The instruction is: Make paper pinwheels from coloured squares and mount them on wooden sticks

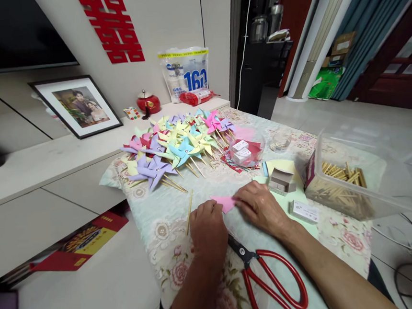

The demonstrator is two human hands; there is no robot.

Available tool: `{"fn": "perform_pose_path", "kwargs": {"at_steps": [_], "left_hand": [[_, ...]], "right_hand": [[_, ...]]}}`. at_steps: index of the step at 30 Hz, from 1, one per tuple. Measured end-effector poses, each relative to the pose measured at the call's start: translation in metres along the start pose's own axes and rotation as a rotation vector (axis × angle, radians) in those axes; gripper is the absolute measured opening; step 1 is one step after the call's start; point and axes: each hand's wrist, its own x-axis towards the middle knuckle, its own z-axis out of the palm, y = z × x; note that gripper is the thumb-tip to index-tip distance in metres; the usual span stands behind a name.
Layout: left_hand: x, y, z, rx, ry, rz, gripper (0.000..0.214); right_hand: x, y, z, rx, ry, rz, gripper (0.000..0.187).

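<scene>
A small pink paper square [225,203] lies on the floral tablecloth [162,235] in front of me. My left hand [207,229] rests curled on its near left side, fingers pressed onto the paper. My right hand [259,206] presses down on its right edge with fingers together. A single wooden stick [189,211] lies just left of my left hand. Red-handled scissors [270,278] lie on the cloth between my forearms, untouched.
A heap of finished paper pinwheels [176,147] covers the far end of the table. A clear bowl with small boxes [246,150], a small glass [280,142], small cardboard boxes [281,180] and a clear tub of sticks [342,183] stand at right. A low cabinet runs along the left.
</scene>
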Motion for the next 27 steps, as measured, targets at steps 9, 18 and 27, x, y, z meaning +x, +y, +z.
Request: {"fn": "perform_pose_path", "kwargs": {"at_steps": [9, 18, 27], "left_hand": [[0.003, 0.002, 0.0, -0.073, -0.057, -0.075, 0.029], [0.006, 0.001, 0.007, -0.296, 0.067, -0.218, 0.048], [0.005, -0.006, 0.015, -0.295, 0.046, -0.187, 0.046]], "right_hand": [[0.018, -0.015, 0.007, -0.133, -0.171, 0.148, 0.039], [0.017, -0.012, 0.008, -0.081, -0.167, 0.146, 0.045], [0.011, -0.012, 0.009, -0.045, -0.119, 0.058, 0.026]]}}
